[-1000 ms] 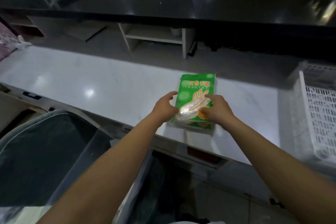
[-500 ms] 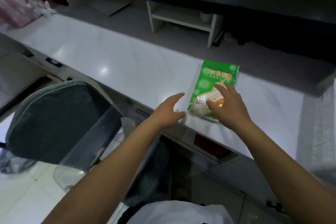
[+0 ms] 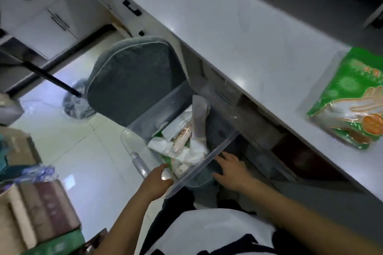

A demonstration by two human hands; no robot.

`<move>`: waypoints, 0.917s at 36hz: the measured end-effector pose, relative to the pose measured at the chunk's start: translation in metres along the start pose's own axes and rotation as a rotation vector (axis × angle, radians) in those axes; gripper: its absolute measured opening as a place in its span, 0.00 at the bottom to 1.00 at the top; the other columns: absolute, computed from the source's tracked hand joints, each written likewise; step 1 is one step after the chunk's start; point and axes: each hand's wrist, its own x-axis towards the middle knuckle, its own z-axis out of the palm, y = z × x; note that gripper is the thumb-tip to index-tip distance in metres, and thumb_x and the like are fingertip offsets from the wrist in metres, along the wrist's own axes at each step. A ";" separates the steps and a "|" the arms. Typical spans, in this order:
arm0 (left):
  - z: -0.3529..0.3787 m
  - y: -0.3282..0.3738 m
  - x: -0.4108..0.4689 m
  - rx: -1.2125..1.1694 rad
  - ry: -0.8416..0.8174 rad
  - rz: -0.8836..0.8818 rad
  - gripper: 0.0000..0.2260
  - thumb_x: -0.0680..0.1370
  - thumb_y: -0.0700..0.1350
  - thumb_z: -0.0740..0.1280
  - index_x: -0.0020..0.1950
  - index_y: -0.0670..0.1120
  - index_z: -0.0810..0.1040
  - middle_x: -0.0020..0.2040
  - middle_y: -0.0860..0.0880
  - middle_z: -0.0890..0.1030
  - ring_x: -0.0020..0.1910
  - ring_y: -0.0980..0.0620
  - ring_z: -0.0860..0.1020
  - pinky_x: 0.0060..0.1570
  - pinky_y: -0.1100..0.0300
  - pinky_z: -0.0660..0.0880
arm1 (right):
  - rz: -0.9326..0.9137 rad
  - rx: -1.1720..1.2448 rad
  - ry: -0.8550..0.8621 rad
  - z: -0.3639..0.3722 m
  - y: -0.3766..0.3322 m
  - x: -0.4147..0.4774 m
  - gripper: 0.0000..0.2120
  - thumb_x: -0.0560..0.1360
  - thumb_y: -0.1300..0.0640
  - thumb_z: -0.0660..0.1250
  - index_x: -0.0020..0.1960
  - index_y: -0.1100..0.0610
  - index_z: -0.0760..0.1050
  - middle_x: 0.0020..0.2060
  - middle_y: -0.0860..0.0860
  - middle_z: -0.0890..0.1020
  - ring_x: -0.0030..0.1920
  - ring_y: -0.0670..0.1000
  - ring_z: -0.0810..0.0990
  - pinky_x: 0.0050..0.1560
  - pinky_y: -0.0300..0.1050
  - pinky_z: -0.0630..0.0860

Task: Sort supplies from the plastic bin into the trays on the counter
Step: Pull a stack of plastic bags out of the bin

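Both bare arms reach forward and down to the clear plastic bin (image 3: pixel 182 141), which sits on a grey padded chair (image 3: pixel 134 80) beside the white table (image 3: pixel 238 27). The bin's long side runs from near the person up toward the table. The left hand (image 3: pixel 157 180) curls loosely at the bin's near corner; whether it grips the rim is unclear. The right hand (image 3: pixel 232 170) is open, fingers spread, just right of the bin. White packets and wrappers (image 3: pixel 182 147) fill the bin. A green flat glove packet (image 3: pixel 352 99) lies on the table, well apart from the bin.
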 end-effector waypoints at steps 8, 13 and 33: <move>-0.009 -0.016 0.051 0.071 -0.164 0.057 0.22 0.76 0.44 0.66 0.70 0.51 0.72 0.69 0.48 0.75 0.62 0.50 0.75 0.50 0.65 0.65 | 0.066 -0.149 -0.024 0.044 -0.012 0.049 0.34 0.76 0.39 0.60 0.78 0.46 0.54 0.79 0.53 0.54 0.78 0.57 0.50 0.74 0.62 0.52; -0.027 -0.019 0.102 0.099 -0.237 0.091 0.26 0.76 0.45 0.68 0.74 0.50 0.69 0.71 0.47 0.73 0.67 0.47 0.73 0.56 0.62 0.69 | 0.177 -0.149 0.033 0.055 -0.024 0.061 0.32 0.75 0.36 0.59 0.76 0.45 0.59 0.79 0.52 0.55 0.78 0.56 0.50 0.73 0.62 0.50; 0.010 0.111 0.349 -0.305 0.010 -0.029 0.22 0.74 0.40 0.72 0.67 0.42 0.75 0.64 0.43 0.80 0.61 0.42 0.78 0.54 0.61 0.72 | 0.284 -0.157 0.215 0.086 -0.042 0.066 0.30 0.66 0.36 0.74 0.65 0.47 0.77 0.75 0.53 0.68 0.75 0.63 0.58 0.60 0.73 0.68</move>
